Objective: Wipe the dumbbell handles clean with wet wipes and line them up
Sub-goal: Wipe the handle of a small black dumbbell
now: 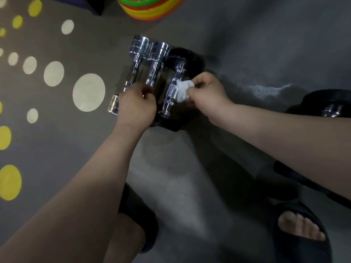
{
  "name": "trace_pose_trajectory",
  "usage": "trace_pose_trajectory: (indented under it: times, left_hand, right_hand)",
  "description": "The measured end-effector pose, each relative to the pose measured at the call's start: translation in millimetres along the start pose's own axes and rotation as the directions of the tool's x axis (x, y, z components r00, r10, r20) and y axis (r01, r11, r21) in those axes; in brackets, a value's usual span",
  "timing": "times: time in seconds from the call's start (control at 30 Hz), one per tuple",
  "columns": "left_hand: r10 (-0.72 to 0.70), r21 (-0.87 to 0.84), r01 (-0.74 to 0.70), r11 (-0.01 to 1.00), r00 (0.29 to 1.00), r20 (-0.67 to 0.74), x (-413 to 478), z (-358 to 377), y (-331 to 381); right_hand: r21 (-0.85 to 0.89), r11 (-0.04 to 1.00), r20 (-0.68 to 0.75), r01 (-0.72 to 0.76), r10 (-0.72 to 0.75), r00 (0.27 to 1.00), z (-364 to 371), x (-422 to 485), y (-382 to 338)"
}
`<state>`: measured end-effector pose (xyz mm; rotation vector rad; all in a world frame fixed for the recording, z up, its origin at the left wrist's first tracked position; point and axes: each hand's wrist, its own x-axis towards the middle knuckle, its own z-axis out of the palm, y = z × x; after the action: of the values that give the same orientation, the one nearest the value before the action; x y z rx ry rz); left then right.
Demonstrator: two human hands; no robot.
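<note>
Head camera looks down past two black slippers: the left slipper (141, 223) is partly covered by the left forearm, and the right slipper (305, 247) shows bare toes near the bottom edge. Both bare forearms reach forward over the grey floor (190, 177) to a group of three dumbbells lying side by side, their shafts roughly parallel and their far heads touching or nearly touching.

The left hand (136, 106) is seen from the back. Its fingers curl in around the near end of the middle chrome dumbbell (154, 72), and the hand hides that dumbbell's near head. Just left of the hand lies the left chrome dumbbell (133, 73), with its near head showing beside the wrist.

The right hand (208, 93) pinches a crumpled white wet wipe (183, 90) between thumb and curled fingers and presses it against the knurled handle (171, 91) of the black dumbbell (188, 57). This dumbbell is the rightmost of the three. Its far rubber head sits against the chrome heads, and its near head is in shadow beneath both hands.

Well apart to the right, behind the right forearm, lies another black dumbbell (331, 107). White and yellow dots (88, 92) mark the floor on the left. At the top edge stands a stack of striped orange, green and yellow discs (150, 9).
</note>
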<state>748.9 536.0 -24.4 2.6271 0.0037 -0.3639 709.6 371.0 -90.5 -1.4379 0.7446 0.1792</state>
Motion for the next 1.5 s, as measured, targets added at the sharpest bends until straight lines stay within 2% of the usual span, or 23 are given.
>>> trace_pose_trajectory:
  times: [0.07, 0.17, 0.27, 0.33, 0.5, 0.63, 0.77, 0.9, 1.0, 1.07, 1.13, 1.2, 1.3, 1.4, 1.5]
  left_hand:
    - [-0.032, 0.107, 0.033, 0.994, 0.999, -0.005, 4.6, 11.3, -10.7]
    - [-0.066, 0.11, 0.071, 0.991, 0.997, -0.041, 2.9, 24.6, -15.8]
    - [0.042, 0.116, -0.026, 0.993, 0.989, -0.138, 0.6, 31.6, -18.2]
    - [0.064, 0.082, -0.052, 0.995, 0.986, -0.154, 0.0, 34.7, -19.1]
    - [0.064, 0.05, -0.056, 0.997, 0.983, -0.173, -2.1, 37.9, -19.5]
    - [0.07, 0.066, -0.061, 0.996, 0.985, -0.157, -0.8, 37.7, -20.0]
    - [0.072, 0.083, -0.059, 0.995, 0.986, -0.153, -0.4, 39.0, -20.1]
    - [0.073, 0.068, -0.062, 0.996, 0.983, -0.166, 0.0, 40.9, -21.5]
    - [0.072, 0.062, -0.062, 0.996, 0.981, -0.179, 0.4, 42.0, -22.4]
    - [0.078, 0.059, -0.069, 0.996, 0.98, -0.183, 0.7, 42.9, -23.0]
    - [0.081, 0.054, -0.072, 0.996, 0.978, -0.192, 0.6, 43.3, -24.1]
    - [0.08, 0.044, -0.072, 0.996, 0.978, -0.194, 0.4, 43.7, -25.1]
    - [0.08, 0.031, -0.075, 0.997, 0.979, -0.19, 1.1, 43.4, -26.9]
    - [0.076, 0.02, -0.073, 0.997, 0.979, -0.187, 2.2, 42.8, -28.6]
    - [0.075, 0.017, -0.073, 0.997, 0.98, -0.185, 1.5, 43.6, -29.0]
  right_hand:
    - [0.043, 0.999, -0.069, 0.001, 0.002, 0.998, 2.7, 6.3, 0.0]
    - [0.081, 0.997, -0.101, 0.018, -0.01, 0.995, 13.6, 9.8, -0.8]
    - [0.126, 0.991, -0.116, 0.035, -0.02, 0.993, 24.8, 8.5, 4.6]
    - [0.129, 0.991, -0.145, 0.038, -0.019, 0.989, 27.1, 9.7, 6.3]
    - [0.238, 0.968, -0.262, -0.077, 0.14, 0.955, 30.4, 20.3, -4.3]
    - [0.378, 0.911, -0.216, -0.167, 0.263, 0.94, 31.7, 18.4, -11.3]
    - [0.466, 0.875, -0.169, -0.127, 0.229, 0.959, 31.6, 11.7, -7.9]
    - [0.349, 0.937, -0.186, 0.008, 0.061, 0.981, 32.2, 11.5, -4.3]
    - [0.137, 0.983, -0.18, 0.119, -0.094, 0.979, 33.7, 9.4, -1.9]
    - [0.005, 0.98, -0.148, 0.201, -0.198, 0.969, 32.3, 7.4, 0.4]
    - [-0.045, 0.973, -0.15, 0.225, -0.23, 0.962, 29.7, 7.8, 1.0]
    - [-0.003, 0.983, -0.194, 0.182, -0.179, 0.965, 29.1, 12.0, 0.9]
    - [0.156, 0.987, -0.225, 0.042, -0.006, 0.974, 33.0, 18.0, 0.3]
    - [0.323, 0.944, -0.235, -0.066, 0.147, 0.961, 34.6, 22.5, -3.0]
    - [0.419, 0.9, -0.239, -0.123, 0.24, 0.941, 36.6, 25.8, -8.3]
